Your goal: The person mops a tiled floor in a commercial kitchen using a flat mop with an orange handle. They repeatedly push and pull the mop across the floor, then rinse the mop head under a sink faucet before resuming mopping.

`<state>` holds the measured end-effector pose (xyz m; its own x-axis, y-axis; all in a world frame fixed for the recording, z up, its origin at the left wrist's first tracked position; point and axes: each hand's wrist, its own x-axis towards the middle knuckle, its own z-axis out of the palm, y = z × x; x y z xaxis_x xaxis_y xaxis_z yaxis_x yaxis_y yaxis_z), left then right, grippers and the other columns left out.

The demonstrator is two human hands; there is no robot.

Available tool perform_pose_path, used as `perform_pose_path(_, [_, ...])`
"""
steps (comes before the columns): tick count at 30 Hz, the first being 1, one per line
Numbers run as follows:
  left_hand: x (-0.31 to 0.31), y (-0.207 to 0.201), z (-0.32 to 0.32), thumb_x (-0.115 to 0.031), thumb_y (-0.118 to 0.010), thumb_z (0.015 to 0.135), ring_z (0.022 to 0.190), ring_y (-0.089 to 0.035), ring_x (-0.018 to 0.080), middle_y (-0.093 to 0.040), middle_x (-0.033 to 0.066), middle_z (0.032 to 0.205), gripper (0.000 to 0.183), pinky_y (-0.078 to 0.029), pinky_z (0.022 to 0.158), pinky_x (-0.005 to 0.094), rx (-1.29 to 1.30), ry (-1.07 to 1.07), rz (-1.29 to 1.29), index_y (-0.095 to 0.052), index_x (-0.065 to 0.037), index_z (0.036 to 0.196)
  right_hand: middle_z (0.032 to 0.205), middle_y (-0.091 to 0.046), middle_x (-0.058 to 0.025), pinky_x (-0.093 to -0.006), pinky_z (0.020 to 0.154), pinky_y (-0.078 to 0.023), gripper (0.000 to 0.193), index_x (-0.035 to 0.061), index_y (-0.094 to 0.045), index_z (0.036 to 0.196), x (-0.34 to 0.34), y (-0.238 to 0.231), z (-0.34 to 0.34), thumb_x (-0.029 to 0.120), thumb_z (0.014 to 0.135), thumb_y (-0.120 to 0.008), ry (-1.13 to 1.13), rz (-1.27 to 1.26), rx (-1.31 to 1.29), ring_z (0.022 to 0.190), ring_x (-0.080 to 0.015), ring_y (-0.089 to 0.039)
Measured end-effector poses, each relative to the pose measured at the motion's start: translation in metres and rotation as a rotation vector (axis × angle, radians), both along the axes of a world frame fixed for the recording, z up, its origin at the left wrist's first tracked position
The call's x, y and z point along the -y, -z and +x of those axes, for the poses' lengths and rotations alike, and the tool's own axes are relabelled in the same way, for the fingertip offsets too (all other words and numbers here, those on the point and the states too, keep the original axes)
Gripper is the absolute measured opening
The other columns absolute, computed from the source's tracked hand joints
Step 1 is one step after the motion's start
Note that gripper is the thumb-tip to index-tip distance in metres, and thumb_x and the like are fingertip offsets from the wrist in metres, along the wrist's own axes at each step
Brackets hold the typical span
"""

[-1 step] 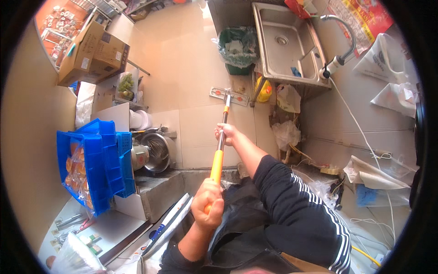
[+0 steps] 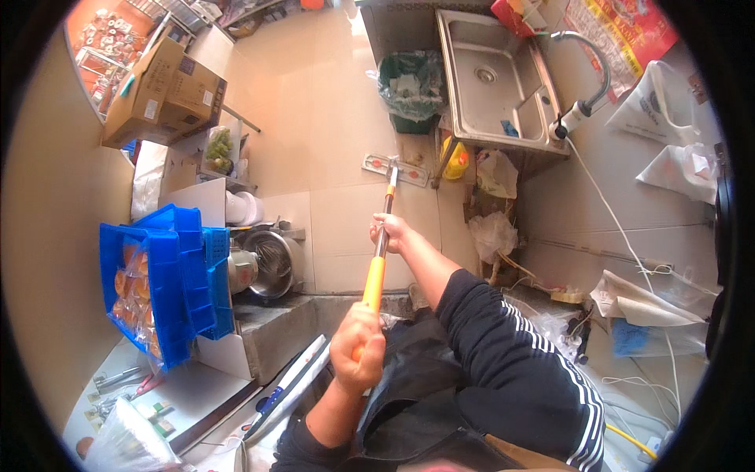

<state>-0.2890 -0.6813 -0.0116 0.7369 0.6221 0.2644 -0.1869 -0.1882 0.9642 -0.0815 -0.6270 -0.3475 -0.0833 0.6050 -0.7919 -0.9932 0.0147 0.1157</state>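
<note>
Beige floor [image 2: 314,102] — mop head [image 2: 410,172] beyond right hand [image 2: 395,234].

A person grips a yellow-handled mop [image 2: 374,282] two-handed, the left hand [image 2: 358,348] near the body, the right hand [image 2: 390,234] farther down the pole. The mop head [image 2: 409,172] rests on a tiled floor [image 2: 291,118] near a green bin [image 2: 413,124], a yellow bottle [image 2: 456,160] and a steel sink [image 2: 491,53].

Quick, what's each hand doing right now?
Left hand: closed around the yellow part of the mop handle.
Right hand: closed around the dark part of the same handle, nearer the mop head.
</note>
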Motion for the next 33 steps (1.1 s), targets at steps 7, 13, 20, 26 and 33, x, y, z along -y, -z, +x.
perform_pose_path(7, [-0.004, -0.041, -0.004, -0.025, -0.056, 0.102, 0.087, -0.055, 0.0213, -0.055, 0.0063, 0.083, 0.033, -0.040, 0.104, 0.0452, 0.016, -0.057, -0.033, -0.051, -0.006, 0.075, 0.083, -0.061, -0.0102, -0.0377, 0.072, -0.056, 0.041, 0.0019, -0.049, 0.103, 0.007, -0.057, -0.018, 0.040, 0.098, -0.063, 0.062, 0.173, 0.100, 0.074, -0.0244, -0.064])
perform_pose_path(13, [0.004, -0.130, -0.053, -0.049, -0.051, 0.105, 0.083, -0.055, 0.0221, -0.054, 0.0055, 0.079, 0.048, -0.041, 0.102, 0.0470, 0.039, -0.030, 0.068, -0.051, -0.011, 0.075, 0.105, -0.065, -0.0121, -0.0455, 0.084, -0.055, 0.052, -0.0001, -0.047, 0.122, 0.019, -0.116, -0.056, 0.044, 0.099, -0.060, 0.099, 0.281, 0.130, 0.094, -0.0278, -0.066])
perform_pose_path(20, [0.010, -0.224, -0.132, -0.047, -0.058, 0.102, 0.072, -0.052, 0.0206, -0.051, 0.0011, 0.072, 0.043, -0.042, 0.096, 0.0499, 0.078, 0.021, 0.081, -0.049, -0.015, 0.075, 0.101, -0.055, -0.0140, -0.0504, 0.087, -0.055, 0.051, 0.0073, -0.045, 0.121, 0.008, -0.105, -0.072, 0.048, 0.095, -0.063, -0.027, 0.093, 0.095, 0.091, -0.0309, -0.062])
perform_pose_path(26, [0.032, -0.258, -0.215, -0.026, -0.069, 0.087, 0.057, -0.041, 0.0167, -0.048, -0.0018, 0.064, 0.032, -0.031, 0.066, 0.0376, 0.176, 0.037, -0.013, -0.044, -0.019, 0.067, 0.086, -0.053, -0.0093, -0.0410, 0.064, -0.059, 0.047, 0.0069, -0.046, 0.109, 0.025, -0.046, -0.119, 0.046, 0.093, -0.067, -0.046, -0.078, -0.001, 0.070, -0.0256, -0.061])
perform_pose_path(33, [0.045, -0.299, -0.317, -0.036, -0.069, 0.097, 0.045, -0.055, 0.0123, -0.057, -0.0033, 0.053, 0.046, -0.040, 0.049, 0.0299, 0.203, 0.218, -0.012, -0.058, -0.015, 0.057, 0.080, -0.054, -0.0039, -0.0369, 0.054, -0.054, 0.028, 0.0111, -0.049, 0.103, 0.033, -0.012, -0.149, 0.036, 0.100, -0.061, -0.167, -0.208, 0.022, 0.062, -0.0190, -0.058])
